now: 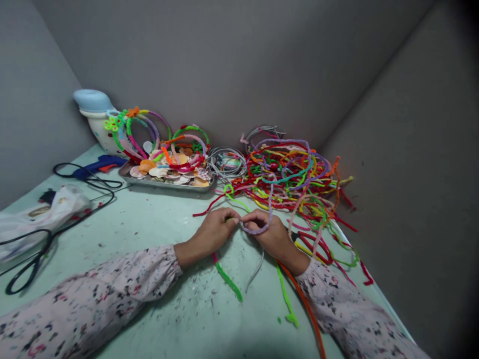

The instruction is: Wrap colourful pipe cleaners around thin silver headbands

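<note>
- The purple pipe cleaner (256,232) is at the fingertips, low over the middle of the bench (149,214); its free length loops across the right hand and rises toward the pile. That loose tail could snag on other strands and pull the working end out of place.
- The right hand (271,239) is nearly closed, thumb and forefinger pinching the purple end. A slack pinch could let it spring open.
- The left hand (217,229) is curled, thumb against forefinger, and looks to be holding the pink-and-green strip (229,281) that comes out beneath it; the grip itself is hidden. Should it twist there, the join could sit crooked or gap.
- A grey wire (256,275) hangs below the right hand; I cannot tell whether it joins the strip. Its bare tip could scratch a finger.
- Under the right forearm run an orange strip (305,301) and a bright green pipe cleaner (285,294); a shifting sleeve could drag both.
- Just beyond the right wrist, red-handled scissors (318,249) lie among strands, easily knocked.
- Behind is the tangled pile (292,169); pulling one strand could bring several along.
- Farther left, a tray (168,186) holds shells (159,172), near a glue gun (95,167) and a looped black cord (84,219) that a sleeve could catch.
</note>
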Available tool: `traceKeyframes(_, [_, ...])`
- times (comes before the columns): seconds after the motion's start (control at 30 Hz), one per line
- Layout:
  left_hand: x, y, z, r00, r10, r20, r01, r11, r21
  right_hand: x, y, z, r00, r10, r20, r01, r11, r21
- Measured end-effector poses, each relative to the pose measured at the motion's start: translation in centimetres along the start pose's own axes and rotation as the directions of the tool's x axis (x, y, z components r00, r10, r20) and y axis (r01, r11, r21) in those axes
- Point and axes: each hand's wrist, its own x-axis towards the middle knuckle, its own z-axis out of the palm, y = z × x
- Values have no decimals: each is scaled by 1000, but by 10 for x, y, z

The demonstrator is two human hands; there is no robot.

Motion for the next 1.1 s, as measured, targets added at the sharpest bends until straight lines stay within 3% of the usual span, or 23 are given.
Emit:
traceKeyframes(0.3, [1, 5, 0, 997, -77, 31, 80, 991, -110, -1, 1, 0, 995, -103, -16, 101, 991, -91])
traceKeyframes(0.57, [0, 21, -2, 974, -219, 64, 227, 959, -170, -3, 2, 0, 996, -83, -32, 80, 993, -89])
traceKeyframes(1.1, [3, 12, 0, 985, -169, 26, 171, 965, -198, -4, 5, 0, 982, -187, -36, 182, 977, -109])
